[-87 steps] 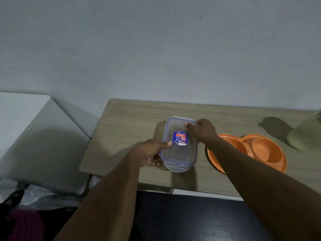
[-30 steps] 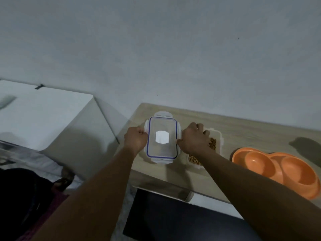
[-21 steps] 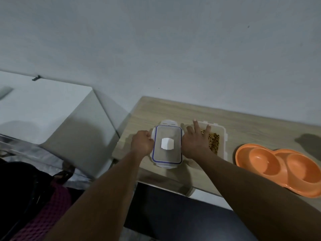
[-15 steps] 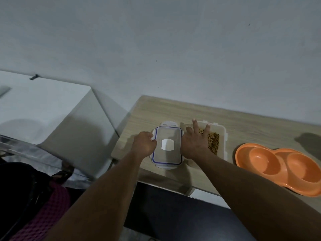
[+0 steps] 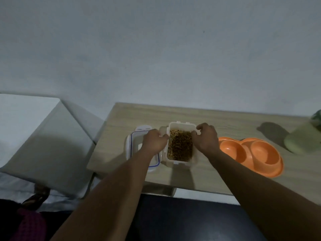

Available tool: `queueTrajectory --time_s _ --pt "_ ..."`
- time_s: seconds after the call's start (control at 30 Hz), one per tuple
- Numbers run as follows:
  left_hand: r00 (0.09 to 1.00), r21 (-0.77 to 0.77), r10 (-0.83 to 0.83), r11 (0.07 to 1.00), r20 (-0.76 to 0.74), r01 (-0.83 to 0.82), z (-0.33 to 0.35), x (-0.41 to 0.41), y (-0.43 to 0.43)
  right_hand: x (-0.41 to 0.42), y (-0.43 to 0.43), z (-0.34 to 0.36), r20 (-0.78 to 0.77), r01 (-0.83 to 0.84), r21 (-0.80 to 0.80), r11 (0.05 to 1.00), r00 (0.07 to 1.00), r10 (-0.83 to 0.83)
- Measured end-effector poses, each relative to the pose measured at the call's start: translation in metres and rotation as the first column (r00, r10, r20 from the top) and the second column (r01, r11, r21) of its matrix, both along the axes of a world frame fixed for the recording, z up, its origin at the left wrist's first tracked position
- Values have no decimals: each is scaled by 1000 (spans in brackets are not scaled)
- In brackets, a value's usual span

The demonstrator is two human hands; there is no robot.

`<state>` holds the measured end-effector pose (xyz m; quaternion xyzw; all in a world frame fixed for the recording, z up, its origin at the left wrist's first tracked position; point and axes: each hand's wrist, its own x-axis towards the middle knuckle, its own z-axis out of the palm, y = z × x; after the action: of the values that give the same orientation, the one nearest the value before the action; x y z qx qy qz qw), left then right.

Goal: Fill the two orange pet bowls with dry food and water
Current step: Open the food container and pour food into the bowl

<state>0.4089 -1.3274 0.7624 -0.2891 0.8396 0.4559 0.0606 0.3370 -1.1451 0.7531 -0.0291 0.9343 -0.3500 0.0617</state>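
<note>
From the head camera, the open container [image 5: 179, 163] stands on the wooden table [image 5: 225, 119] near its left end. Its long axis runs from the near edge towards the wall, its mouth faces up, and brown dry food [image 5: 180, 146] lies inside. The orange double bowl [image 5: 271, 172] lies just to its right, not touching it. The bowl's long axis runs across the table, with the right end slightly nearer, and both cups show only orange. The left hand [image 5: 154, 142] reaches forward with the forearm straight, fingers curled and closed on the container's left rim. The right hand [image 5: 205, 139] comes in from the right, fingers hooked over the right rim near the far corner. The blue-edged lid [image 5: 135, 145] lies flat on the table just left of the container, partly under the left hand. Half a second ago the left hand was at the lid's left side and the right lay spread between lid and container; now both clasp the container. A pale green vessel [image 5: 305, 140] stands at the far right, and a white surface [image 5: 20, 122] sits left of the table.
</note>
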Motion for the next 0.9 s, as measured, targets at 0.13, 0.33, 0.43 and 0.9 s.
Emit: queueTrajectory --time_s 0.13,0.33,0.43,0.9 --pt "998 -29 -38 999 39 40 -3 -6 18 10 16 -8 102 43 -47 998 994 -38" --pt "999 -44 -12 999 38 13 -4 -6 21 26 16 -26 241 92 -134 987 969 -58" --pt "997 52 69 996 37 -71 -4 -8 22 25 21 -22 274 138 -268 954 960 -62" --pt "967 353 217 922 -137 -157 61 -68 150 3 102 38 555 603 -759 246 796 -241"
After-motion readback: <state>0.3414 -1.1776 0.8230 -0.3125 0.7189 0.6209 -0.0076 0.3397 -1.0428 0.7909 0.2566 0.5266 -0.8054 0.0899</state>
